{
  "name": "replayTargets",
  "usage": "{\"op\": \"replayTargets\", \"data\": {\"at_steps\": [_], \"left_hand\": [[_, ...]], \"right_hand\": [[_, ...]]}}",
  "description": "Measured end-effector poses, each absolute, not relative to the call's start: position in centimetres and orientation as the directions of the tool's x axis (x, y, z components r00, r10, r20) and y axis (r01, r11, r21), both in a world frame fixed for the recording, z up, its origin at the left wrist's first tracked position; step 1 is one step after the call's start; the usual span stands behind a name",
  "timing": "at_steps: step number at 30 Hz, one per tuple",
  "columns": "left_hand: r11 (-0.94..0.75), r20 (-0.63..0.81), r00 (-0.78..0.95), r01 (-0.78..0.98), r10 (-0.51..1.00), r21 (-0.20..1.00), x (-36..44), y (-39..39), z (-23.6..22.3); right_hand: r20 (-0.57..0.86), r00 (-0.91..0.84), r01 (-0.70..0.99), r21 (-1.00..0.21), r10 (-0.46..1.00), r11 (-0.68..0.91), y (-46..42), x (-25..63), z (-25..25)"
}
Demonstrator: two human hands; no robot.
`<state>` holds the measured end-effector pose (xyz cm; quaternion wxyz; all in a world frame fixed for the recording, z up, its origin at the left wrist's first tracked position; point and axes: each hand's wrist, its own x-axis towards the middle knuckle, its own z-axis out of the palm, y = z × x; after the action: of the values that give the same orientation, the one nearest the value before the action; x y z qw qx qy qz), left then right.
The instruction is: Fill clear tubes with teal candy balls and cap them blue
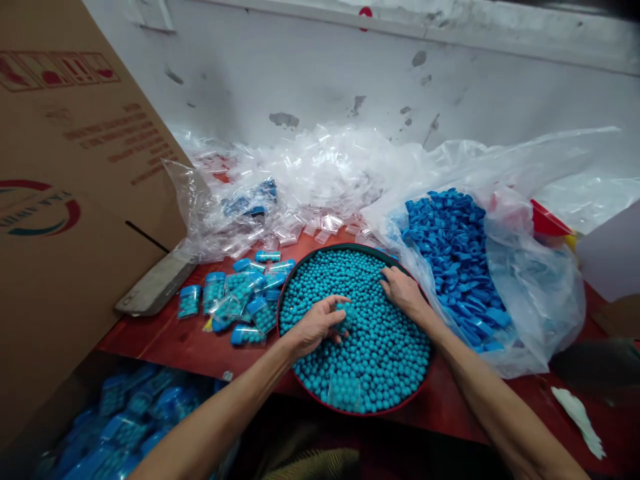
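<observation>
A round red-rimmed tray point(295, 277) full of small teal balls point(380, 347) sits on the red table in front of me. My left hand point(316, 325) rests on the balls at the tray's left side, its fingers curled round a small clear container point(341, 319) with teal balls in it. My right hand point(403, 291) lies palm down on the balls at the tray's upper right, fingers pressed together into the heap; what they hold, if anything, is hidden. Another clear container point(344, 392) lies on the balls near the tray's front edge.
Several filled clear containers with blue caps point(235, 297) lie left of the tray. A plastic bag of blue caps point(453, 250) stands at the right. Empty clear containers point(310, 180) are heaped at the back wall. A large cardboard box point(65, 200) stands left, with filled containers point(130, 413) below it.
</observation>
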<state>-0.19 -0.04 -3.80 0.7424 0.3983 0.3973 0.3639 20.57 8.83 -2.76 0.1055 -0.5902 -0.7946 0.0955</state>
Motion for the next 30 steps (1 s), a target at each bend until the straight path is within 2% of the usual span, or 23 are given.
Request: {"op": "replayTargets", "data": {"at_steps": [3,5,7,10,12,14,15,17,21,25,30], "left_hand": [[0.421,-0.303,0.427,-0.216,0.852,0.881,-0.2,0.0,-3.8],[0.423,-0.322,0.404,-0.192,0.857,0.886,-0.1,-0.1,-3.8],[0.417,-0.339,0.365,-0.162,0.867,0.894,0.0,-0.2,-3.6],[0.423,-0.358,0.335,-0.146,0.872,0.894,0.1,-0.3,-3.5],[0.454,-0.381,0.346,-0.158,0.857,0.877,0.1,-0.4,-3.5],[0.491,-0.412,0.363,-0.156,0.836,0.857,0.0,-0.4,-3.6],[0.501,-0.422,0.370,-0.149,0.828,0.852,0.0,-0.4,-3.6],[0.500,-0.419,0.381,-0.144,0.824,0.854,-0.1,-0.4,-3.7],[0.458,-0.373,0.401,-0.140,0.837,0.878,-0.1,-0.5,-3.7],[0.382,-0.305,0.385,-0.140,0.871,0.914,0.0,-0.7,-3.6],[0.307,-0.212,0.406,-0.183,0.889,0.934,0.1,-0.9,-3.8]], "right_hand": [[0.085,-0.272,0.776,-0.570,0.958,0.271,8.0,19.4,-3.4],[0.074,-0.283,0.702,-0.664,0.956,0.259,7.2,18.8,-3.8],[0.093,-0.351,0.717,-0.613,0.932,0.331,6.5,18.6,-4.1],[0.062,-0.488,0.784,-0.408,0.871,0.468,5.7,18.5,-4.0],[0.000,-0.519,0.817,-0.292,0.855,0.496,5.5,18.5,-3.6],[-0.013,-0.479,0.851,-0.252,0.878,0.460,5.3,18.4,-3.0],[-0.008,-0.449,0.859,-0.278,0.893,0.430,5.2,18.4,-2.7],[0.004,-0.410,0.832,-0.408,0.912,0.376,4.8,18.3,-2.0],[0.000,-0.481,0.644,-0.678,0.877,0.354,3.6,18.0,-0.8],[-0.009,-0.522,0.551,-0.767,0.853,0.329,2.6,17.5,-0.9],[0.048,-0.449,0.477,-0.832,0.892,0.285,2.1,17.2,-1.5]]}}
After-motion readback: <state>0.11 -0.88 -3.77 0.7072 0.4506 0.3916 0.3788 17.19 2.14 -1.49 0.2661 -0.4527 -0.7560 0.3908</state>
